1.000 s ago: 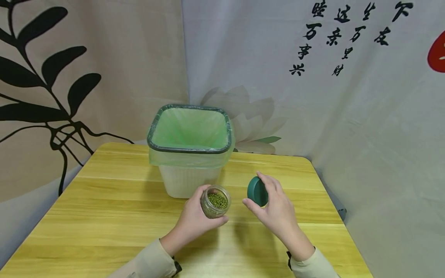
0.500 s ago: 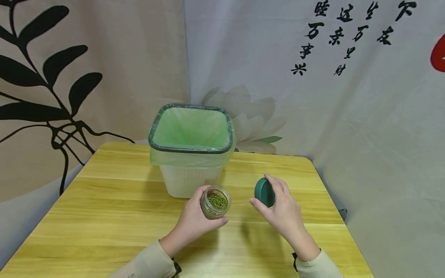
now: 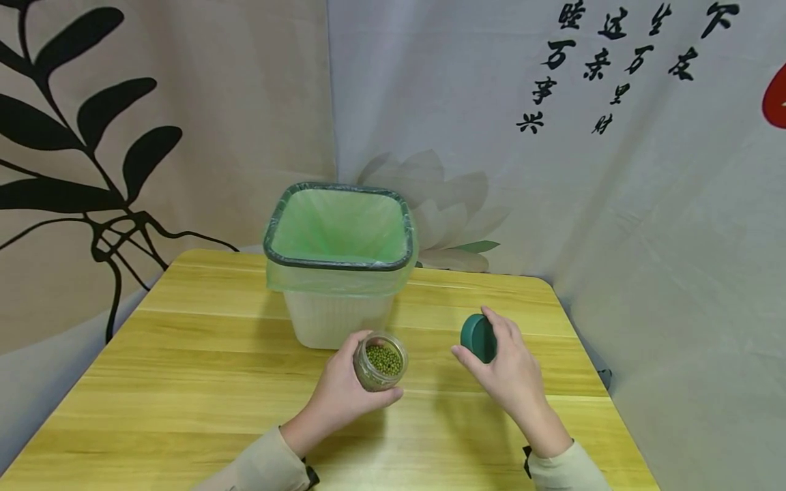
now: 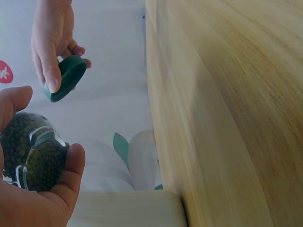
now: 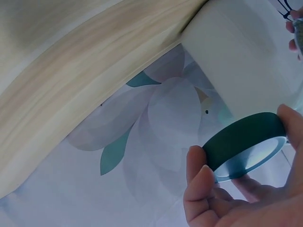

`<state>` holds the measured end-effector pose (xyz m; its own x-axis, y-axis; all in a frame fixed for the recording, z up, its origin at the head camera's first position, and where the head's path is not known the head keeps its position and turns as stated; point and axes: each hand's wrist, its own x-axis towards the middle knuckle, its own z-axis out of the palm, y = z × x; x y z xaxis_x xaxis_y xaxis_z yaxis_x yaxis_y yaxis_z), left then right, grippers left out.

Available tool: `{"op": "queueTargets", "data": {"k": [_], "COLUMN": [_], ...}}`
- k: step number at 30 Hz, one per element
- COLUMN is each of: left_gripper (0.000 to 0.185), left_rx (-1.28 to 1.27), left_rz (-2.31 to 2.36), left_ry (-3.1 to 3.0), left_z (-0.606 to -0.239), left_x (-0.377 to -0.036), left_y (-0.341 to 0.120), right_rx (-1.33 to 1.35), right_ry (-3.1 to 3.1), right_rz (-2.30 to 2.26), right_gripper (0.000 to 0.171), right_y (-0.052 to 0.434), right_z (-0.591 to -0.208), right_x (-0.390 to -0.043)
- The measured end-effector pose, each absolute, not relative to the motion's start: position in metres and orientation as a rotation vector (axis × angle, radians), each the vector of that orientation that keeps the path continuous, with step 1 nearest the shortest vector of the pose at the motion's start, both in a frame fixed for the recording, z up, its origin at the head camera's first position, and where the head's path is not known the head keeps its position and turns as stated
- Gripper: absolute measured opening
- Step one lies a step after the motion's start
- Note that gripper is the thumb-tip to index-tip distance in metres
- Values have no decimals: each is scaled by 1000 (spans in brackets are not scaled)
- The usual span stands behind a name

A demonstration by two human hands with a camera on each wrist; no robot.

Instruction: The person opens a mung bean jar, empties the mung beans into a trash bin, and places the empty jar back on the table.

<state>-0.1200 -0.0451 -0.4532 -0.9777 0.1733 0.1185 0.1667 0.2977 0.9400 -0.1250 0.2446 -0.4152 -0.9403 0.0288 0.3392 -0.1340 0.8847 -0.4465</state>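
A: Hard to make out much of the jar in the left wrist view — cut off at the frame's edge, half buried in the palm.

B: Clearer from the head view. One jar, clear, uncapped, tilted, filled with small green beans. Gripped by the left hand, fingers curled round its side, just above the table.

A: And the lid?

B: One only, dark green, round. Pinched on edge between thumb and fingers of the right hand, off to the right of the jar, well apart from it. Underside pale in the right wrist view; possibly a liner, hard to tell.

A: Other containers?

B: One white bin behind the jar, lined with a green bag folded over a dark rim. Nothing to be seen inside the bag from here, though the bottom stays hidden.

A: Both wrists?

B: Beige sleeves, partly cut off at the lower edge.
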Motion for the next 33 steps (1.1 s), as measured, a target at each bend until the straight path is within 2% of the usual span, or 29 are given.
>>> {"op": "queueTargets", "data": {"k": [8, 33], "left_gripper": [98, 97], "left_rx": [335, 340], "left_rz": [1848, 1856], "left_ry": [2520, 2513], "left_z": [-456, -461], "left_x": [-120, -118], "left_y": [-46, -45], "right_rx": [8, -45], "right_ry": [-2760, -2802], "right_rz": [654, 631], "right_gripper": [95, 97], "right_y": [252, 267], "right_z": [-415, -424], "right_x": [-128, -135]}}
